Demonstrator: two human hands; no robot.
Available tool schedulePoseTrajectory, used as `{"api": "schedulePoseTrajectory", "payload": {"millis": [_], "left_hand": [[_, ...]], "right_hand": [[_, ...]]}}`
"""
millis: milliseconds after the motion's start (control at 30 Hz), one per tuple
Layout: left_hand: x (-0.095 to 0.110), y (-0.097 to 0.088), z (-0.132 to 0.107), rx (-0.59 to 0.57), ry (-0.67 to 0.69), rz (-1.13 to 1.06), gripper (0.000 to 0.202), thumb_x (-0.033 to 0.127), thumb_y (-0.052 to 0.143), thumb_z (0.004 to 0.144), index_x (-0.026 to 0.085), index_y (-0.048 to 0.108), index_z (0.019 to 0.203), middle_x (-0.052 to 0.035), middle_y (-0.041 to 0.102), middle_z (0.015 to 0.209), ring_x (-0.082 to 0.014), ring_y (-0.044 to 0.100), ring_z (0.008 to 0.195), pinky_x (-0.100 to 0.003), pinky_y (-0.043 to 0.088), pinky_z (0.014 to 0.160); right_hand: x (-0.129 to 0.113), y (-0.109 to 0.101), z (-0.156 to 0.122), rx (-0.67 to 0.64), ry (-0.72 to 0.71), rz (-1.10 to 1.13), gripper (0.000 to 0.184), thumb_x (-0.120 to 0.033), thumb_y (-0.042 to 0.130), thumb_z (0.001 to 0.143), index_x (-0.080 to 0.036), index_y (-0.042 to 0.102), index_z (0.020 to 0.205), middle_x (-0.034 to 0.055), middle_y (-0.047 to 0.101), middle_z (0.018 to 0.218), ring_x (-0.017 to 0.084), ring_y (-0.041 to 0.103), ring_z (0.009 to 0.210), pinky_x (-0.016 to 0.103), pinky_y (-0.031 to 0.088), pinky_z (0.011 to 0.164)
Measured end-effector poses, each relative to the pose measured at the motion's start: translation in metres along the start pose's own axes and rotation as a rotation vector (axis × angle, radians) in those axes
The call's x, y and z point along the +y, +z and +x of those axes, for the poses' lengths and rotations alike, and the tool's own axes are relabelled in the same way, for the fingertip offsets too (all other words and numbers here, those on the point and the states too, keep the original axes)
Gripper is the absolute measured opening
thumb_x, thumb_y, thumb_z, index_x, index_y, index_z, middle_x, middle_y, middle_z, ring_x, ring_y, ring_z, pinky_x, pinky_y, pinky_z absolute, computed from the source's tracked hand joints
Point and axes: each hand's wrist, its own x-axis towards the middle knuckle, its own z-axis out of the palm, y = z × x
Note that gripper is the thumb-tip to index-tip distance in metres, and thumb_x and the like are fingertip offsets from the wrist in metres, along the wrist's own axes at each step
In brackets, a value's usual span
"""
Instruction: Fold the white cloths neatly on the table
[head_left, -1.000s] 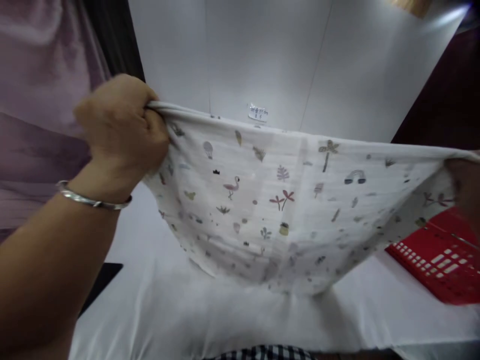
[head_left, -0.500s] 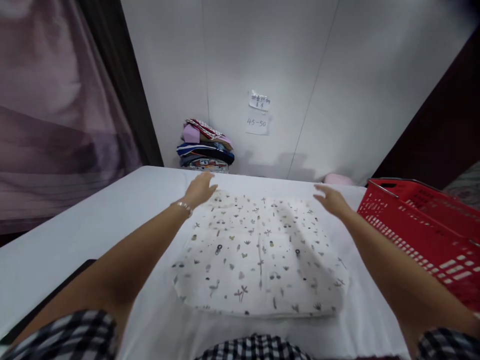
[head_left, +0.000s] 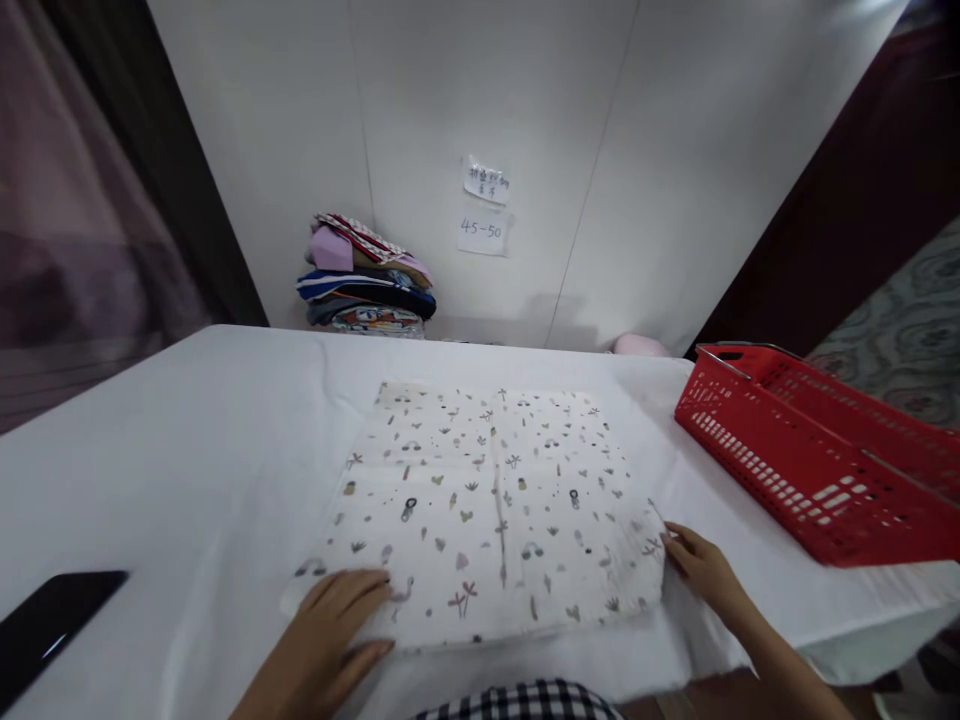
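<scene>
Flat on a white-covered bench (head_left: 225, 440), a patterned cloth (head_left: 465, 510) is touched at its near left corner by the left hand (head_left: 319, 635), fingers extended and thumb apart, and at its near right corner by the right hand (head_left: 697, 565), whose pinch, if any, cannot be told. Strips of cover are seen between the cloth and a black flat object (head_left: 56, 625) at left, and a red basket (head_left: 780, 470) at right, its contents hidden. By the far edge, folded textiles (head_left: 367, 280) are stacked.
</scene>
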Motion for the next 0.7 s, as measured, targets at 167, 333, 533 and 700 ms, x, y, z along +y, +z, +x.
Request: {"api": "schedulePoseTrajectory", "payload": {"millis": [167, 333, 533, 700], "left_hand": [[0.008, 0.004, 0.01, -0.021, 0.161, -0.007, 0.033, 0.038, 0.058, 0.08, 0.029, 0.061, 0.112, -0.0033, 0.062, 0.117, -0.0213, 0.058, 0.104, -0.036, 0.046, 0.09], [0.011, 0.004, 0.016, -0.023, 0.137, -0.087, 0.022, 0.03, 0.048, 0.086, 0.027, 0.066, 0.099, -0.0009, 0.068, 0.102, -0.0171, 0.062, 0.094, -0.03, 0.049, 0.083], [0.018, -0.007, 0.029, -0.065, -0.13, -0.165, 0.03, 0.038, 0.038, 0.09, 0.025, 0.066, 0.088, 0.0005, 0.069, 0.088, -0.0154, 0.065, 0.081, -0.024, 0.051, 0.072], [0.017, -0.015, 0.042, -0.021, -0.183, -0.093, 0.033, 0.042, 0.036, 0.09, 0.025, 0.065, 0.088, 0.001, 0.069, 0.087, -0.0158, 0.065, 0.082, -0.022, 0.05, 0.068]], "right_hand": [[-0.025, 0.01, -0.012, 0.063, 0.112, 0.246, 0.053, -0.048, 0.068, 0.053, -0.015, 0.062, 0.094, -0.0034, 0.056, 0.056, 0.013, 0.048, 0.048, 0.027, 0.039, 0.047], [-0.048, -0.006, -0.014, 0.212, 0.031, 0.411, 0.057, -0.043, 0.072, 0.057, -0.016, 0.06, 0.105, -0.0014, 0.059, 0.069, 0.014, 0.055, 0.063, 0.025, 0.045, 0.058], [-0.047, -0.008, -0.025, 0.046, 0.239, 0.382, 0.074, -0.043, 0.07, 0.062, -0.017, 0.048, 0.127, 0.002, 0.065, 0.076, 0.017, 0.06, 0.062, 0.025, 0.045, 0.052], [-0.05, -0.015, -0.027, -0.081, 0.222, 0.418, 0.059, -0.033, 0.074, 0.06, -0.018, 0.059, 0.116, 0.0018, 0.066, 0.073, 0.017, 0.062, 0.062, 0.026, 0.048, 0.056]]}}
